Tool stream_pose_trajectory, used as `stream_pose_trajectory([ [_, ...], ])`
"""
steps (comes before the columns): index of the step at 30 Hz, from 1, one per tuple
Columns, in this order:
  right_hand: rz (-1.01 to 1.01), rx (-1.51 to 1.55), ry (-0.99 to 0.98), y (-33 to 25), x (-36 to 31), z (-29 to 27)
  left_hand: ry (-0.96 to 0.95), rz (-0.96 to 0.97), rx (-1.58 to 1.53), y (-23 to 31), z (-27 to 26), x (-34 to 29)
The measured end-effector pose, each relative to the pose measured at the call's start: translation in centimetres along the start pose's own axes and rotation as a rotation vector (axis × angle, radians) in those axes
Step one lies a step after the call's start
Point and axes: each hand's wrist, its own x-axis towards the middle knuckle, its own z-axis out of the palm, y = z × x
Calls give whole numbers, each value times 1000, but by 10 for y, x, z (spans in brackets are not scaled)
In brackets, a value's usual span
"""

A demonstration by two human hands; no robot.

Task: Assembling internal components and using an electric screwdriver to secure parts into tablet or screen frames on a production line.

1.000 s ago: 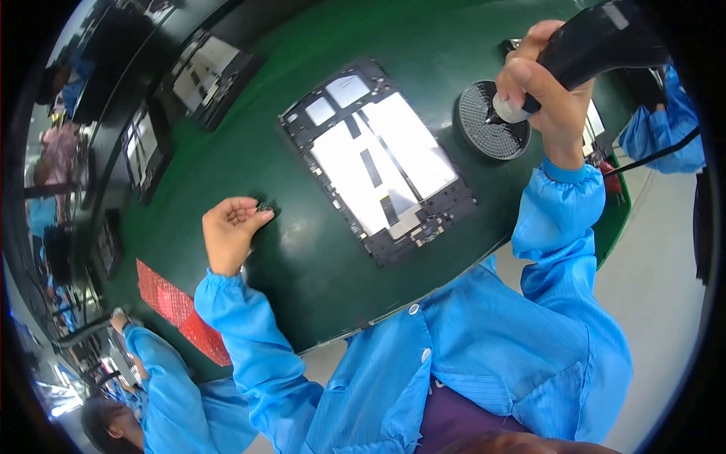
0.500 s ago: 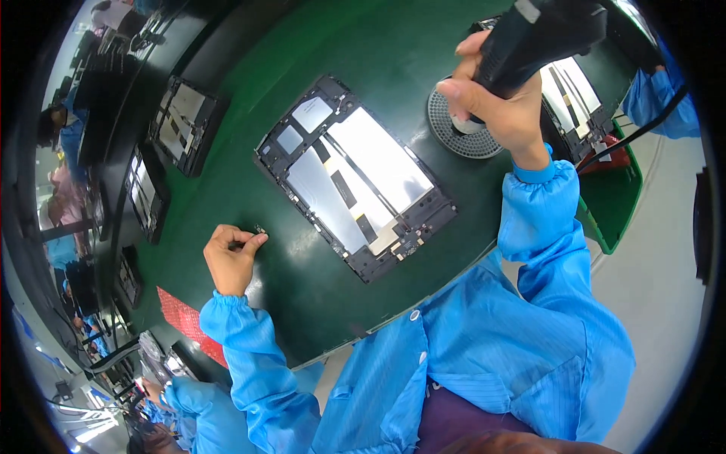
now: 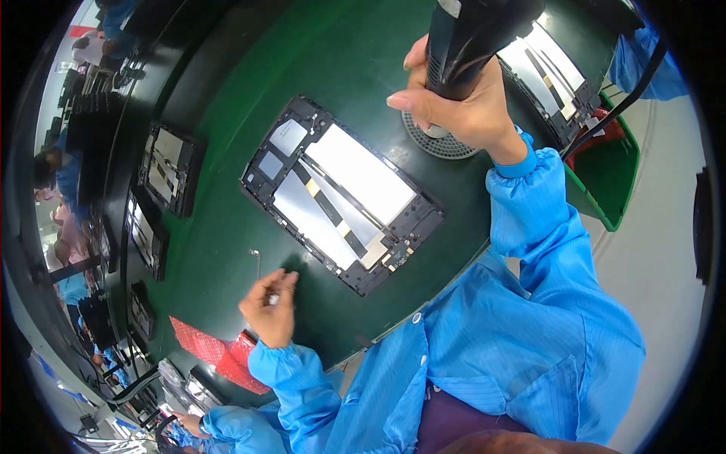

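Observation:
A flat tablet-shaped device (image 3: 344,197) lies with its inside exposed: black frame, silver panels, dark flat cables. Beside its lower left edge is my left hand (image 3: 271,306), fingers curled together; a small pale bit shows between them, too little to identify. Just beyond those fingers a small thin part with a narrow strip (image 3: 258,261) rests on the green table (image 3: 219,242). My right hand (image 3: 473,106) is wrapped round a black electric hand tool (image 3: 469,49), raised over a round grey perforated tray (image 3: 446,145). The tool's working end is hidden.
Another opened device (image 3: 548,79) lies at the upper right, by a green bin (image 3: 612,181) and a black cord (image 3: 624,110). Several opened devices (image 3: 168,170) line the left side. Red bubble wrap (image 3: 215,352) lies near the lower left, close to a co-worker's blue sleeve (image 3: 242,427).
My left hand has drawn back from the small part, toward me and the device, leaving it on the table. The view has shifted slightly. My right hand still grips the tool.

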Motion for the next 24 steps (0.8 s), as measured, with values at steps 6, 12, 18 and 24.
stream_pose_trajectory([
  [6, -8, 62, 107, -7, 3, 14, -201, -190, -227, 17, 40, -61],
  [12, -190, 232, -200, -36, 21, 52, 126, 340, -42, 37, 86, -69],
  [18, -173, 277, -372, -34, 39, 152, 103, 431, -43, 19, 70, -61],
  [24, -65, 210, -386, -9, 40, 190, 314, 141, -233, 4, 52, -52],
])
